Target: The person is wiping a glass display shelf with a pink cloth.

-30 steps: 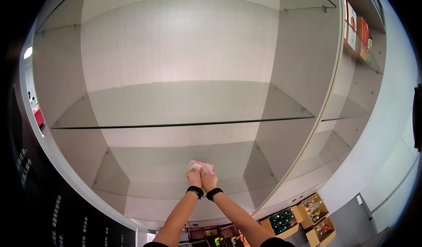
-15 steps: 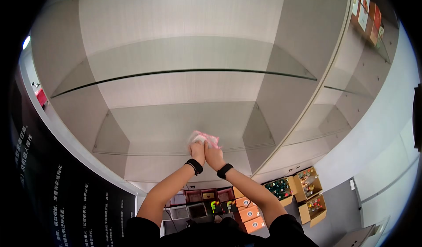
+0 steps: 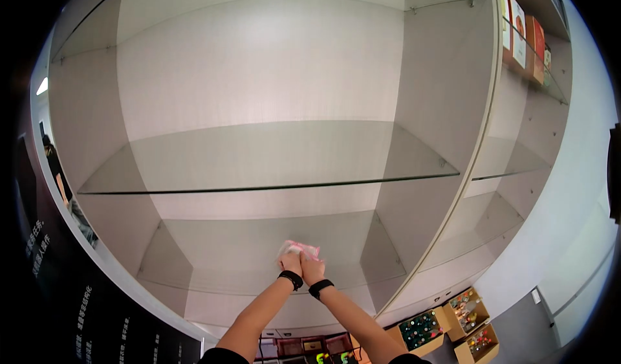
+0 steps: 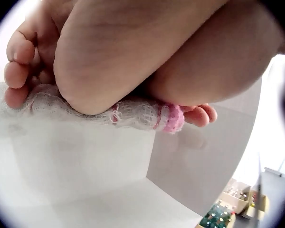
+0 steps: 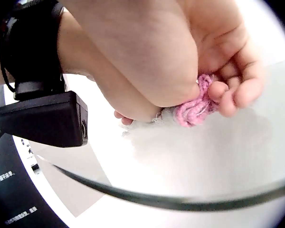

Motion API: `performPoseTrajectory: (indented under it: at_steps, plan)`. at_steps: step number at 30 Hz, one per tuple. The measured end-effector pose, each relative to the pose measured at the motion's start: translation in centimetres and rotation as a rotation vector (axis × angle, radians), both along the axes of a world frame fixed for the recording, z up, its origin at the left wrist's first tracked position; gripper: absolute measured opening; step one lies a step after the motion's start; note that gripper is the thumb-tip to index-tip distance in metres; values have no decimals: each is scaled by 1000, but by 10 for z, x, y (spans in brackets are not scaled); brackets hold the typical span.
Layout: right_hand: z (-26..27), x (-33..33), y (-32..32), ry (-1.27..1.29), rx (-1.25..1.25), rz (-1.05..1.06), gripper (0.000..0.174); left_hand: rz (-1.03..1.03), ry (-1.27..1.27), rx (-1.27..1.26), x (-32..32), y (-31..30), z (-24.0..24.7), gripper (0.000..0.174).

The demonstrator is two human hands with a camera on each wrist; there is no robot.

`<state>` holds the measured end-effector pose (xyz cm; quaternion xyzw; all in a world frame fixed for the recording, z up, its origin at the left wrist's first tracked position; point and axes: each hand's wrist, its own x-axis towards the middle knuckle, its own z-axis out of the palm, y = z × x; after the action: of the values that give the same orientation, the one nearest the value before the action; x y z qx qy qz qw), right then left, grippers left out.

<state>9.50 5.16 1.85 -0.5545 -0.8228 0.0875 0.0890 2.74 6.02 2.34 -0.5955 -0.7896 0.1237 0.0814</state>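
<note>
A white cloth with a pink edge lies under both hands on the lower glass shelf in the head view. My left hand and right hand are side by side, touching. In the left wrist view the left fingers curl over one end of the crumpled cloth, with the heel of the hand pressed on it. Seen from the right wrist, the right hand has its fingers curled round the pink edge.
A glass shelf with a dark front edge spans the cabinet above the hands. Boxes stand on the right-hand shelves. On the floor are cartons of bottles and several dark trays. A black panel with white writing borders the left.
The head view dipped and has tilted back up. Both hands still hold the cloth together, slightly right of where they were a second ago. A person's dark shape now shows at the far left.
</note>
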Motion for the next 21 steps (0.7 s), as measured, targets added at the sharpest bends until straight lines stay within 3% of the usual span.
performPoseTrajectory:
  at_steps: [4,5,6,10,12,13,15,17,21]
  plan:
    - [-9,-3,4,17,61,-24,44,65,6,248,-6,9,-25,20]
    - [-19,0,-8,18,31,-28,44,-59,-227,470,-20,17,-67,28]
    - [-16,-2,-1,50,95,-29,43,-61,-222,475,-21,22,-57,28]
    - [-14,9,-24,-55,142,22,48,41,-366,416,-6,-13,-45,32]
    - [-10,19,-33,-35,214,76,45,-39,-102,75,10,-39,-15,25]
    - [-9,23,-38,-43,244,95,45,-195,84,-89,4,-35,-34,32]
    - [-25,32,-48,-89,377,117,45,-192,110,-160,15,-49,-28,39]
    - [-25,40,-55,-89,346,135,46,-120,160,-208,26,-51,-19,52]
    - [-9,39,-51,-101,224,151,49,-131,191,-229,30,-55,-3,49]
